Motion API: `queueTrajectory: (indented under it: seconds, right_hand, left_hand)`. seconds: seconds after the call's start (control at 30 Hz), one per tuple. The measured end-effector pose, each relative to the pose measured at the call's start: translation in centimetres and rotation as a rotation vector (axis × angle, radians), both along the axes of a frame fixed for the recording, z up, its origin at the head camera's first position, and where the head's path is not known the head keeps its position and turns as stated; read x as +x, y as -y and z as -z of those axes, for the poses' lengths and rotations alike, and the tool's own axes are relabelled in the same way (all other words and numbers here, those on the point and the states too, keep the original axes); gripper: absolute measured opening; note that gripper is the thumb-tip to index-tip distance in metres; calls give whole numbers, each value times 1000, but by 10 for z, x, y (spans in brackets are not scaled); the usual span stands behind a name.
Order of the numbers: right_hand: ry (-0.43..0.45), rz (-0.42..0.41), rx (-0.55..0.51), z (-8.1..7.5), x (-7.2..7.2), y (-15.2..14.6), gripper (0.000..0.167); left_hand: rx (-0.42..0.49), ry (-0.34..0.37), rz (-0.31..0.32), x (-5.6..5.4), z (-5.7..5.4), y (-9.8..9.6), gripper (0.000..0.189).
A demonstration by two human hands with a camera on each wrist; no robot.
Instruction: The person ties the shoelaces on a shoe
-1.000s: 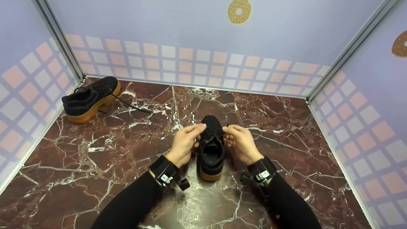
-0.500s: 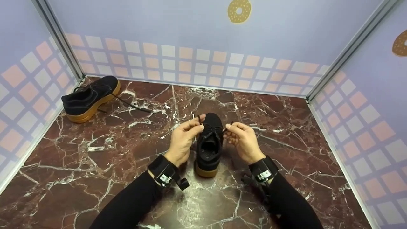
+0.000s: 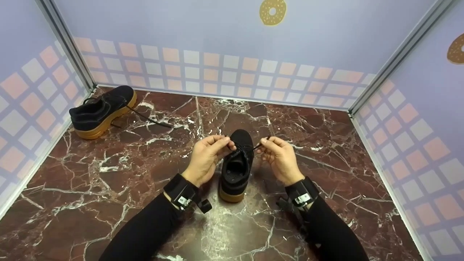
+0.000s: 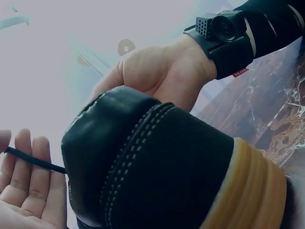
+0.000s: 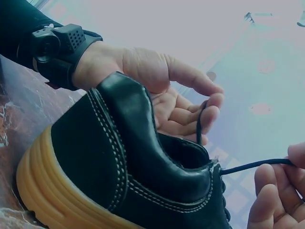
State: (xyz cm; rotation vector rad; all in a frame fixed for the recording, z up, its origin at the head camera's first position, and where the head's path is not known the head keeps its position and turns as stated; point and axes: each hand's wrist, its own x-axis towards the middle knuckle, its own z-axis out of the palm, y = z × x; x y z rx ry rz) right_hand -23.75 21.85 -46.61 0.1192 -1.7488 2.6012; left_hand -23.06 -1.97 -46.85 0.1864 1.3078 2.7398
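Left grip (image 3: 203,159), right grip (image 3: 279,157) pinch laces (image 5: 240,168); shoe (image 3: 233,188) between; second shoe (image 3: 103,113) near left wall (image 3: 29,94).

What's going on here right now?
A person is handling the laces of a black shoe that sits on a marbled surface, its toe pointing away from them. The left hand pinches one lace and the right hand pinches the other lace, one on each side of the shoe. No bow shows yet. A second shoe stands at the far left, with a loose lace trailing from it.
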Motion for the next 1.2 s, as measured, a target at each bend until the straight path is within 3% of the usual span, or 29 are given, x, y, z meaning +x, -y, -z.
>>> queueTrajectory:
  seconds: [0.13,0.27,0.53,0.7,0.87,1.03,1.2]
  right_hand:
    - [-19,7,7,-1,0,-2,18]
    - [-37,18,2,-2,0,-4,18]
    - [-59,17,-1,-2,0,-4,19]
    - [-86,5,15,-1,0,-4,19]
    - [-100,17,13,-2,-3,-7,17]
    - [-94,51,5,-11,-10,-10,15]
    - [-140,36,38,-24,-14,-12,16]
  left_hand:
    - [8,44,-7,-1,-1,1,8]
    - [39,35,-19,-1,-3,1,17]
    - [63,-90,-53,-1,-6,7,19]
    - [-57,-181,-102,-5,-15,15,14]
    - [-166,-131,-112,-10,-24,25,22]
    - [-156,-73,-124,-17,-37,31,22]
    - [-158,-91,-121,-22,-51,29,20]
